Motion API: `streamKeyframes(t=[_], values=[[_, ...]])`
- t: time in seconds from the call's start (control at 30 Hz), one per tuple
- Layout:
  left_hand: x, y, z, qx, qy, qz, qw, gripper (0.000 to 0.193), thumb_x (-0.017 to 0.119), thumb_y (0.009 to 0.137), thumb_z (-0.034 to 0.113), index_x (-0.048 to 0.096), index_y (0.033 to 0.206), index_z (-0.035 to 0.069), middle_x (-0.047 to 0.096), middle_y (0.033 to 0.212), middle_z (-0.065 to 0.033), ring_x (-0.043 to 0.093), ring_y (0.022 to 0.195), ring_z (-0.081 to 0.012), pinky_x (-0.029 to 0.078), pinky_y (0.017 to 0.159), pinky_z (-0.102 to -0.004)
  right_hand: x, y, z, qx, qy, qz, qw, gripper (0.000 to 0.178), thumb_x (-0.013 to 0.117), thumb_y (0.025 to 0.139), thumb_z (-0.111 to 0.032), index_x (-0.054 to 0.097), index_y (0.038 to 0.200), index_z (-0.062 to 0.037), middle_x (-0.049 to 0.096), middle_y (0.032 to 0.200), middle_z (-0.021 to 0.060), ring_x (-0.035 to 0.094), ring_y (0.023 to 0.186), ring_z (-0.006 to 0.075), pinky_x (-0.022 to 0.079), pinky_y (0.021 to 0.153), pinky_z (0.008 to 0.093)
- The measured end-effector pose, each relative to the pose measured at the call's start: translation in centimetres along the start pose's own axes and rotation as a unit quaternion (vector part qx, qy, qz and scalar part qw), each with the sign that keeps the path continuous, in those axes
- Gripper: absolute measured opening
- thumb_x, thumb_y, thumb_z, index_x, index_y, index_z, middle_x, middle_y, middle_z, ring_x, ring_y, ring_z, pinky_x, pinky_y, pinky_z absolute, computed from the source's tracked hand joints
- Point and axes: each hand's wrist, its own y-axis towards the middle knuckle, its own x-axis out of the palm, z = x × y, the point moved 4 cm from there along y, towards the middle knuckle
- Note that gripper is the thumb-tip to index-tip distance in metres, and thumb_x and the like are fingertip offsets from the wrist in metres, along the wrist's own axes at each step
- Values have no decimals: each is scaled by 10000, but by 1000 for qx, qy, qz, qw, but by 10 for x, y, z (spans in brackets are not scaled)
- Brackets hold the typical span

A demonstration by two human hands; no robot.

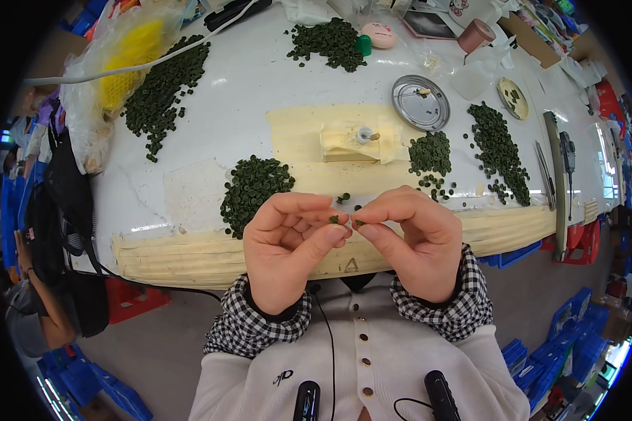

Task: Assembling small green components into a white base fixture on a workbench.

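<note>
My left hand (282, 254) pinches a small dark green piece (334, 219) between thumb and fingers. Tip to tip with it, my right hand (420, 247) pinches another small green piece (359, 223). Both hands are over the table's near edge, the pieces almost touching. Just beyond the fingertips lies a loose green piece (343, 198). A pile of round dark green pieces (256, 188) is by my left hand. Past my right hand is a smaller heap of green rings (430, 153). A taped block (344, 145) with a small white nozzle-like part stands farther in, at the middle.
More green piles lie at the far left (165, 88), far middle (328, 42) and right (498, 151). A round metal lid (420, 103) sits near a shallow yellowish dish (512, 98). Tweezers (545, 175) lie at the right. A white cable (140, 67) crosses the far left.
</note>
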Motion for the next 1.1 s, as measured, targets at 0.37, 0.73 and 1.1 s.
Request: streamKeyframes(t=[0.37,0.73,1.1], values=[[1,-3,-2,6,27,-11,1000,190,643,857,-113,640,1041,-68,692,978,-150,681,887,-163,560,803,-263,4,0,2,-20,-6,21,1000,138,702,811,23,684,946,0,646,896,93,642,808,171,517,730,272],[-3,-3,-4,-2,43,-10,999,152,656,855,-97,641,1004,-71,701,940,-162,699,850,-174,582,769,-271,5,-2,-4,-58,-76,6,995,176,705,803,51,688,971,3,672,952,123,677,814,191,547,721,272],[-6,0,-4,-56,-9,-26,998,120,641,881,-64,646,1001,-72,704,940,-178,709,828,-195,595,751,-279,4,-4,-12,-99,-110,-21,989,257,694,795,85,699,1040,7,675,986,143,699,849,217,584,732,273]])
